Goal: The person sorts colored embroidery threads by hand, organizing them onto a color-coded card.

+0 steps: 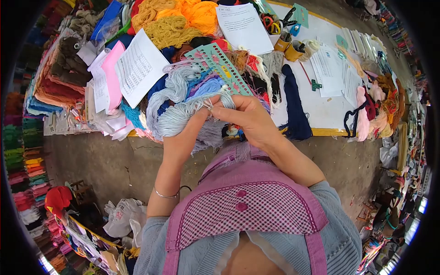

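Note:
A pale grey-blue skein of yarn (178, 120) lies bunched at the table's front edge, with loose strands hanging over it. My left hand (196, 123) is closed on the skein, thumb and fingers pinching strands near its tied part. From the other side my right hand (247, 114) pinches the same strands, its thumb close to the left fingertips. Some of the fingers are hidden behind the yarn. Just beyond the hands lie blue and purple yarn (208, 86) and a green punched card (220, 59) with rows of holes.
Printed sheets (140, 68) rest on yarn at the left, near orange yarn (197, 16). A navy skein (293, 103) lies to the right. Yellow cups (293, 50) and scissors (270, 23) stand farther back. A white plastic bag (126, 217) is on the floor.

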{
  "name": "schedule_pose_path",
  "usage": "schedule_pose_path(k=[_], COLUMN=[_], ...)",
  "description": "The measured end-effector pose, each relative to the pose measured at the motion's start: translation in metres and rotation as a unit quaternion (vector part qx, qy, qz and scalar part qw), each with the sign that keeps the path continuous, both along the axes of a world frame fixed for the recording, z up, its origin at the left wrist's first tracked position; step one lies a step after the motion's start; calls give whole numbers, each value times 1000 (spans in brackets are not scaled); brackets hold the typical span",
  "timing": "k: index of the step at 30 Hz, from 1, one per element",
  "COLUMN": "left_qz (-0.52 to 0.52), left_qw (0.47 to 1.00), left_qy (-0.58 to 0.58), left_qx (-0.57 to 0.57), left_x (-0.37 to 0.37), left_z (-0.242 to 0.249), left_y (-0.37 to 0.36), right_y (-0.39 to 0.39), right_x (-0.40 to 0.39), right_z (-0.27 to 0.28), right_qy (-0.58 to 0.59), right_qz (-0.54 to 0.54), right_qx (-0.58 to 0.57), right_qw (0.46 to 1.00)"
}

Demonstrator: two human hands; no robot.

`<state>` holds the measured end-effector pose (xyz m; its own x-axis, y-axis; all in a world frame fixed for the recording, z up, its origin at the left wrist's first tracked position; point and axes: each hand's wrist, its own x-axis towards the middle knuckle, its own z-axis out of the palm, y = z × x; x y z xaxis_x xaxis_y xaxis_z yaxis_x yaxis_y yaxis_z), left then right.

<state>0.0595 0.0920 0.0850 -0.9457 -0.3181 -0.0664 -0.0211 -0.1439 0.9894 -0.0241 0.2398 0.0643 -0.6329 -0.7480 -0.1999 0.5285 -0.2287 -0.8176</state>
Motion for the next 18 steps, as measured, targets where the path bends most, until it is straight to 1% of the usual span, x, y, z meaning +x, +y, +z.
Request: schedule_pose_path(k=[2, 4, 5, 7, 8, 9, 10, 11, 13, 14, 16, 18], left_qz=[4, 15, 16, 39, 39, 12, -15, -36, -57, -76, -93, -61], left_qw=[1000, 998, 998, 999, 999, 990, 969, 965, 968, 971, 972, 975], left_qy=[-1, -6, -6, -17, -17, -18, -21, -2, 11, 26, 15, 7], left_qx=[-7, -61, -61, 30, 29, 138, 246, 260, 244, 227, 215, 214], left_x=[0, -1, 0, 2, 2, -1, -3, -3, -3, -3, -2, -1], left_z=[0, 0, -3, -12, -11, -2, 5, 7, -1, -4, -1, 6], left_y=[0, 0, -1, -4, -4, -3, -1, 3, 2, 1, 2, 2], right_y=[2, 2, 2, 1, 2, 2, 2, 1, -2, -2, -1, -1], right_x=[0, 0, -1, -4, -7, -9, -8, -6, -2, -3, -3, -3], right_z=[2, 0, -7, -10, -10, -9, -6, -1, 7, 4, 3, 3], right_qy=[10, 20, 18, 15, -51, -117, -117, -95, -48, 0, -6, -11], right_qz=[-2, -4, -18, -33, -28, -22, -23, -6, 32, 52, 44, 39], right_qx=[7, 14, 7, 0, -55, -109, -110, -77, -11, -17, -11, -5], right_qw=[1000, 1000, 1000, 999, 997, 987, 987, 992, 998, 999, 999, 999])
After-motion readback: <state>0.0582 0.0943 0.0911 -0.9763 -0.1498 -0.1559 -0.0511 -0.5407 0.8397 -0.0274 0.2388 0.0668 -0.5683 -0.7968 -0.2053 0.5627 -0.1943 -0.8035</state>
